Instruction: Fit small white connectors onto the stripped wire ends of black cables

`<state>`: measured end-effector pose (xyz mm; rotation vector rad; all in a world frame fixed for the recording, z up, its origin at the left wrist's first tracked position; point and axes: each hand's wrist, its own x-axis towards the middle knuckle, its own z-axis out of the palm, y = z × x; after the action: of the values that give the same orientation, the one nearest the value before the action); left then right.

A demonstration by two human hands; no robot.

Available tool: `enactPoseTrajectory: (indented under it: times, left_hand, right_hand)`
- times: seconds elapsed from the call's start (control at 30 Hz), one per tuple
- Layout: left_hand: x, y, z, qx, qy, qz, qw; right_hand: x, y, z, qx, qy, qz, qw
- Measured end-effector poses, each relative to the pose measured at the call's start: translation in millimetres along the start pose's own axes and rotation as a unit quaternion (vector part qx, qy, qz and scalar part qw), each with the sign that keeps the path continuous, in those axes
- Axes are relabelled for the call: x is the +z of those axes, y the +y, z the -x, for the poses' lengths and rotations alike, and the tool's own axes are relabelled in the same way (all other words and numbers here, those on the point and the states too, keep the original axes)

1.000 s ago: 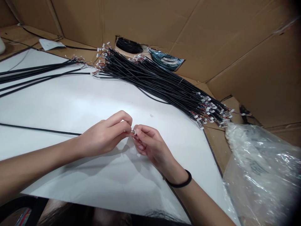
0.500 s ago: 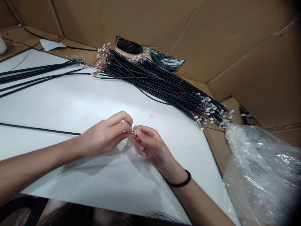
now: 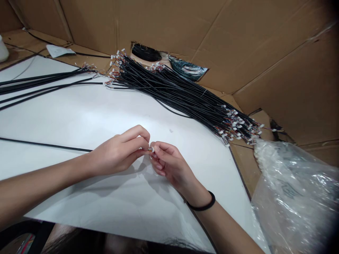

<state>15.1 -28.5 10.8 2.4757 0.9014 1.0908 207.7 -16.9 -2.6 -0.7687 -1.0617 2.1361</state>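
Note:
Over the white work surface [image 3: 87,116] both hands meet at the end of a black cable [image 3: 45,144]. My left hand [image 3: 119,151] is closed, its fingertips pinching the thin coloured wires at the cable's end; the cable runs under this hand and out to the left. Between thumb and fingers my right hand [image 3: 171,160] grips a small white connector [image 3: 152,149] where those wires enter. Much of the connector is covered by fingertips, so how far the wires sit inside it cannot be seen.
A large bundle of black cables [image 3: 169,86] with white connectors lies at the back. More black cables [image 3: 39,79] with bare wire ends lie to its left. A clear plastic bag [image 3: 296,194] of white parts is on the right. Cardboard walls [image 3: 169,21] surround the surface.
Almost nothing differs. Both hands keep their pinch on the wires and connector, and the whole view has shifted very slightly.

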Motion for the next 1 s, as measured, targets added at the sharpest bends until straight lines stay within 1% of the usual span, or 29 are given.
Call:
enactPoseTrajectory:
  times: [0.13, 0.4, 0.63, 0.8, 1.0]
  left_hand:
    - [-0.3, 0.6, 0.0, 0.002, -0.001, -0.001, 1.000]
    - [-0.2, 0.5, 0.5, -0.006, 0.001, -0.006, 1.000]
    - [-3.5, -0.2, -0.3, -0.017, -0.027, 0.016, 0.999]
    - [-5.9, 0.8, -3.8, -0.017, -0.050, 0.058, 0.997]
    - [-6.9, 2.4, -5.6, -0.061, -0.059, 0.084, 0.993]
  right_hand:
    - [0.4, -0.3, 0.0, 0.005, 0.009, 0.016, 1.000]
    - [-0.2, -0.6, 0.0, -0.005, 0.007, 0.027, 1.000]
    - [-2.1, -0.1, -1.1, -0.006, 0.014, 0.049, 0.999]
    - [-2.4, -1.4, -1.9, -0.003, 0.016, 0.060, 0.998]
    - [-2.2, -2.5, -1.7, -0.005, 0.025, 0.075, 0.997]
